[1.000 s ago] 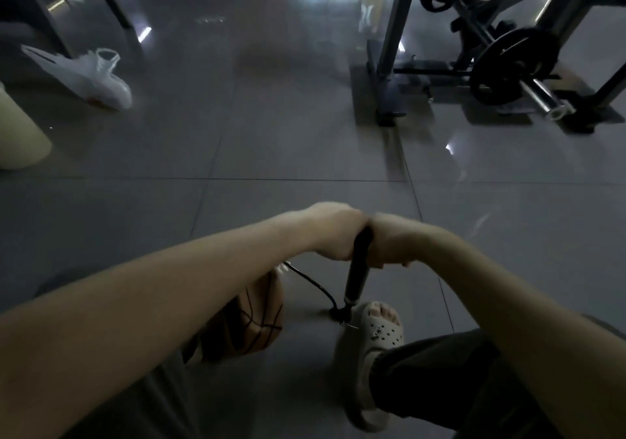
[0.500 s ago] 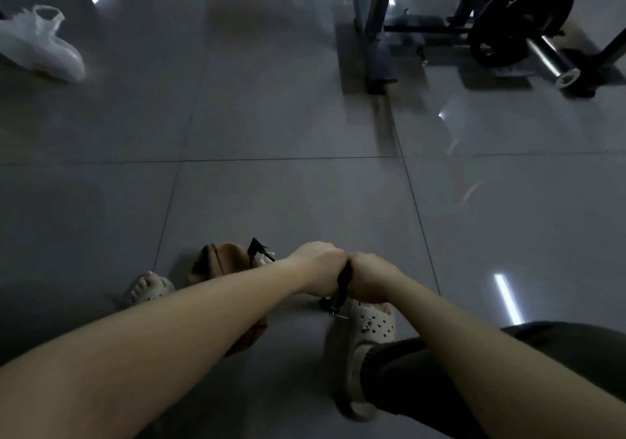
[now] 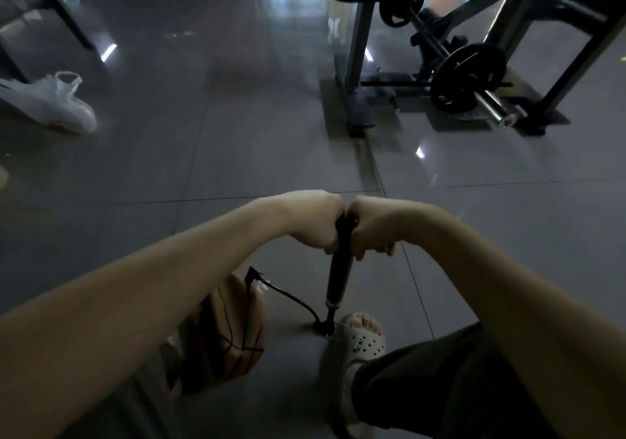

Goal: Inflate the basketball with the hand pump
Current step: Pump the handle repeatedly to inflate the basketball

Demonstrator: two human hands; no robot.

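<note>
A black hand pump [image 3: 339, 271] stands upright on the grey tiled floor, its foot beside my sandalled right foot [image 3: 360, 343]. My left hand [image 3: 313, 221] and my right hand [image 3: 371, 225] are both closed on the pump's handle, side by side, with the handle raised. A thin black hose [image 3: 291, 298] runs from the pump's base to the brown basketball [image 3: 230, 330], which lies on the floor under my left forearm and is partly hidden by it.
A weight bench frame [image 3: 355, 65] and a barbell with a black plate [image 3: 469, 77] stand at the back right. A white plastic bag [image 3: 59, 106] lies at the left. Dark table legs [image 3: 67, 15] are at the far left.
Half a second ago my hands had pushed the handle down near the floor. Now they are up again with the pump's shaft extended, as one second ago.
</note>
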